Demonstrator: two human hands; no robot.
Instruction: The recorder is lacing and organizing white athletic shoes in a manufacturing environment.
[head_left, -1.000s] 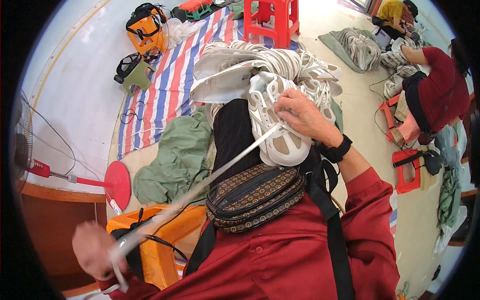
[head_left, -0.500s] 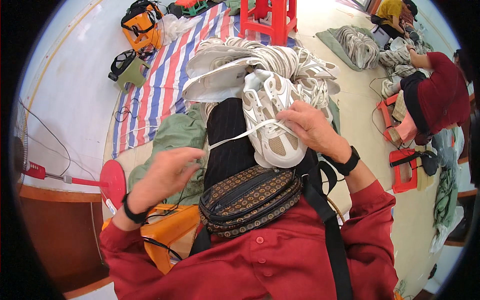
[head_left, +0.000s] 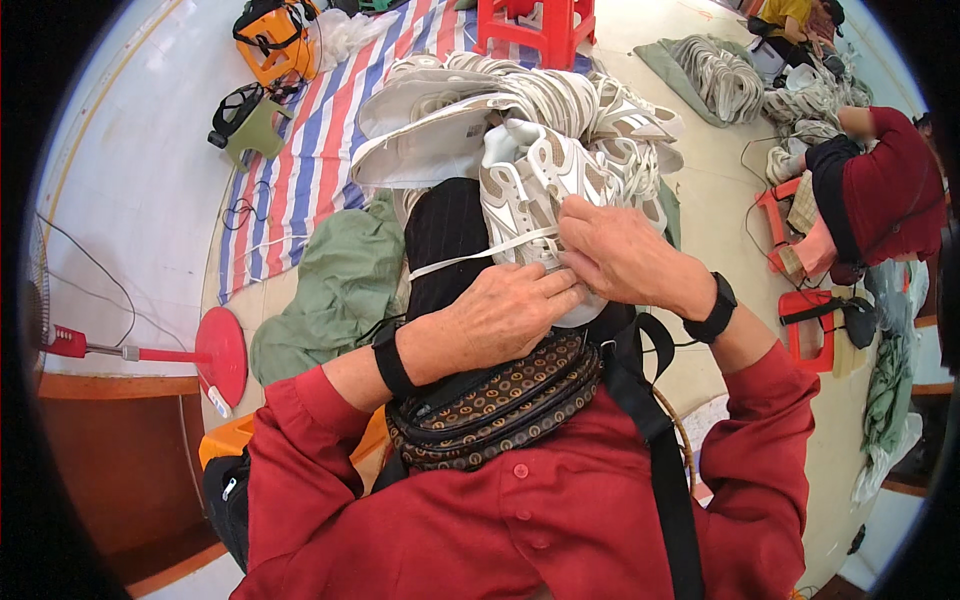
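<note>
A white and tan sneaker point(head_left: 515, 180) lies across my lap with its toe toward me. My right hand point(head_left: 630, 255) is closed at its front, fingertips pinching the white shoelace point(head_left: 465, 262). One loose length of that lace runs left over my dark trouser leg. Close below, my left hand point(head_left: 510, 312) bends its fingers together at the toe, its tips almost meeting the right hand's; what they hold is hidden. Both hands cover most of the toe. Beyond the sneaker lies a stack of similar white and tan shoe uppers point(head_left: 560, 100).
A patterned waist bag point(head_left: 490, 415) rests against my belly. Ahead stands a red stool point(head_left: 555, 35) on a striped sheet point(head_left: 300, 180). Green cloth point(head_left: 335, 275) lies left, near a red fan base point(head_left: 222, 355). At right a person in red point(head_left: 890, 190) sits bent over shoes.
My left hand has come right and forward from beside my leg to the shoe's toe, next to my right hand. The right hand stays at the laces. The view has shifted slightly.
</note>
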